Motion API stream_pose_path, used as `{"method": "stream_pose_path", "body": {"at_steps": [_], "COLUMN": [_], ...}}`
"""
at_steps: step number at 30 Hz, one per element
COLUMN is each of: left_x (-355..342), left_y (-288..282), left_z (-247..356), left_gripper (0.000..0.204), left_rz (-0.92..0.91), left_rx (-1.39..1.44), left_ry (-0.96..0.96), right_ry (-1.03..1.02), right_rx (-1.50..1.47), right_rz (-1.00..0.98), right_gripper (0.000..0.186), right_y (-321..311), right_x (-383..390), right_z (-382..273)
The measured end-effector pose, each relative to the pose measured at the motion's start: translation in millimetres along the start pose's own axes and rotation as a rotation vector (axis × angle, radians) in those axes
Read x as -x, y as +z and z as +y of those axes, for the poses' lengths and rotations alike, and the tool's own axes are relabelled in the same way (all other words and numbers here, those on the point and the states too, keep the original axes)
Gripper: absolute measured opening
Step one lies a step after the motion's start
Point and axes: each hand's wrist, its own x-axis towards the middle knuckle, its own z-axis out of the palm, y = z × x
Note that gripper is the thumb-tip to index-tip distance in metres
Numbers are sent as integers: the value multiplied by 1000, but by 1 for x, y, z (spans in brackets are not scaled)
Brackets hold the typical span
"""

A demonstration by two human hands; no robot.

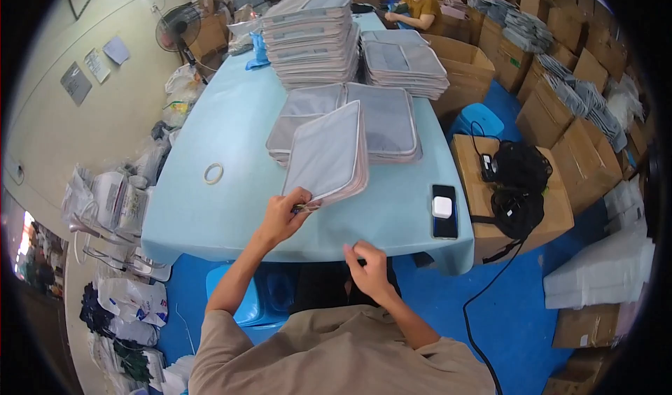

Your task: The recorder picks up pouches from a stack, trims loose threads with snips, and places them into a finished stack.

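A grey zip pouch with pink edging (326, 154) lies tilted at the near edge of the light blue table (231, 136). My left hand (285, 214) pinches its near corner, at the zip end. My right hand (367, 267) hovers at the table's front edge with fingers curled, pinching something small and dark that I cannot make out. Behind the pouch lie two low piles of the same pouches (385, 121), and further back two taller stacks (313, 38).
A tape roll (213, 173) lies left on the table; a phone with a white charger block (444, 210) sits at right. Cardboard boxes (560, 136) line the right side. A person in a yellow shirt (418, 4) sits at the far end. A fan (178, 28) stands back left.
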Motion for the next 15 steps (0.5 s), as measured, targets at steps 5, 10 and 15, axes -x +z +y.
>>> {"method": "stream_pose_path", "body": {"at_steps": [5, 10, 15], "left_x": [24, 39, 42], "left_y": [-15, -27, -26], "left_z": [63, 79, 77], "left_gripper": [19, 16, 16], "left_rz": [150, 230, 278], "left_rx": [766, 989, 789], "left_ry": [-443, -429, -369], "right_ry": [-172, -293, -392], "right_rx": [-288, -163, 12], "right_rz": [97, -66, -34], "right_gripper": [26, 18, 10], "right_y": [2, 17, 30], "right_x": [-71, -96, -96], "right_z": [-41, -76, -79]}}
